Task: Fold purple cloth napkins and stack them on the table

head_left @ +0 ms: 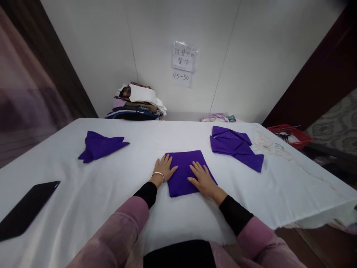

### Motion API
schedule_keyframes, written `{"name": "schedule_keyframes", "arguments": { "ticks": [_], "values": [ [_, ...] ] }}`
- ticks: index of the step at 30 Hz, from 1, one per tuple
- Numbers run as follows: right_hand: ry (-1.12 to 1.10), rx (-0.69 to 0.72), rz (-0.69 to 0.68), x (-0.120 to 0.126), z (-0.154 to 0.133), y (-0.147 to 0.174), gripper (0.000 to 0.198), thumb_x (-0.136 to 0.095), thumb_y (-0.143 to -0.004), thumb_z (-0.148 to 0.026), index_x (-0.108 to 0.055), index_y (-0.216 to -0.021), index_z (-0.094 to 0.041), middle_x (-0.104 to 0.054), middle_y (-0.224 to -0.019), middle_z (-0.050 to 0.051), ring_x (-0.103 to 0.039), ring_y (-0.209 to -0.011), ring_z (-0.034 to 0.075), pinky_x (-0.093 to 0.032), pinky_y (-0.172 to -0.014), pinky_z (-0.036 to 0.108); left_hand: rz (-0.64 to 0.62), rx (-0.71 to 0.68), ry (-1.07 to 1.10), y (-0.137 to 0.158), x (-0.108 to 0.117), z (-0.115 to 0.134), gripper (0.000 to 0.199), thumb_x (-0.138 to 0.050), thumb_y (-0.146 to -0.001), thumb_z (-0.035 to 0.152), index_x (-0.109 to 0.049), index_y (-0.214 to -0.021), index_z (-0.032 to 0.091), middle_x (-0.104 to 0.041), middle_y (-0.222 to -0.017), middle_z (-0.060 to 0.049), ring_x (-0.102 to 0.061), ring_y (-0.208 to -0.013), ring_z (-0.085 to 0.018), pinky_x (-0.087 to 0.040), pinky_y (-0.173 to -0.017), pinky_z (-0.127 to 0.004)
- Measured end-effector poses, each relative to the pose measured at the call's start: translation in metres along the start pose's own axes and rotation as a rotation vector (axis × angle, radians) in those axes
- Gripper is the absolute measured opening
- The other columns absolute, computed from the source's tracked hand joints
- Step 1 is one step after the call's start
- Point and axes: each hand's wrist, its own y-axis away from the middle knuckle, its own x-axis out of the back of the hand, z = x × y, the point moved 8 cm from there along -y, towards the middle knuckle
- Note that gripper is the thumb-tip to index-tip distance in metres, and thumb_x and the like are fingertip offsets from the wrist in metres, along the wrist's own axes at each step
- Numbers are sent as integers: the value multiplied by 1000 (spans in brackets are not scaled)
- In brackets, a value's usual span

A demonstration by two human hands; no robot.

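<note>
A purple cloth napkin (182,175), folded to a rough square, lies flat on the white tablecloth in front of me. My left hand (164,167) rests at its left edge, fingers spread, with a bracelet on the wrist. Across the right part of the napkin my right hand (203,178) lies flat with its fingers apart. Neither hand grips anything. To the left is a purple napkin folded into a pointed shape (102,146). Several folded purple napkins (232,144) overlap at the right.
The white tablecloth (111,216) covers the table. A black flat device (26,208) lies at the left edge. Behind the table sit a pile of folded clothes (139,102) and a smaller cloth heap (219,118). A red basket (299,138) stands beyond the right edge.
</note>
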Motion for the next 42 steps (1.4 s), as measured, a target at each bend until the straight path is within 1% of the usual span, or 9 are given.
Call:
{"name": "schedule_keyframes", "arguments": {
  "ticks": [3,6,10,16,20,31,35,38,42],
  "values": [
    [-86,-100,203,31,36,9,58,-40,-86,-53,-43,-133,-19,-35,-143,10,-25,-134,25,-15,-109,49,42,-2,64,-3,4,-3,66,-32,-86,56,-34,-136,14,-26,-148,-14,-20,-136,-28,-17,-108,-51],
    [-271,-305,438,60,86,39,50,-43,-84,-50,-58,-118,-16,-57,-124,13,-50,-117,25,-37,-98,42,188,-7,184,3,19,-7,57,-36,-86,50,-44,-129,13,-36,-142,-16,-31,-131,-28,-27,-105,-48],
    [-403,-486,435,61,115,82,37,-52,-78,-44,-66,-97,-16,-69,-94,9,-63,-86,22,-48,-79,34,374,-192,308,43,44,9,42,-44,-84,49,-57,-109,17,-59,-115,-11,-51,-110,-24,-39,-96,-42],
    [-370,-480,268,39,93,94,31,-48,-80,-41,-66,-92,-19,-69,-84,3,-61,-75,19,-47,-69,30,151,-410,199,107,34,52,28,-53,-80,45,-59,-94,21,-61,-99,-6,-52,-97,-23,-39,-87,-40],
    [-310,-511,258,32,92,83,26,-49,-78,-36,-65,-89,-20,-66,-77,1,-59,-66,17,-44,-61,27,94,-426,138,111,30,59,14,-50,-83,30,-59,-83,20,-60,-89,-5,-52,-87,-20,-40,-79,-37],
    [78,-413,191,36,71,81,20,-45,-83,-27,-63,-91,-20,-64,-81,4,-58,-74,18,-42,-65,28,103,-425,188,120,28,49,21,-44,-88,31,-61,-83,20,-61,-88,-4,-54,-85,-18,-44,-76,-35],
    [68,-232,237,42,42,56,22,-44,-86,-27,-63,-96,-21,-64,-96,6,-57,-93,19,-44,-81,30,191,-383,243,107,41,43,27,-41,-89,35,-63,-91,20,-63,-101,-6,-55,-98,-19,-44,-88,-36],
    [-28,-39,208,31,0,16,30,-42,-89,-31,-59,-110,-21,-61,-114,7,-53,-108,19,-39,-94,32,244,-309,169,78,44,37,34,-36,-90,34,-61,-107,18,-57,-122,-9,-46,-118,-22,-35,-102,-38],
    [-43,174,43,-4,-61,-46,48,-38,-90,-41,-41,-133,-18,-40,-140,10,-31,-131,22,-24,-106,41,106,-97,-21,35,21,19,49,-39,-85,27,-43,-132,13,-35,-143,-13,-24,-135,-28,-22,-109,-45]
  ]
}}
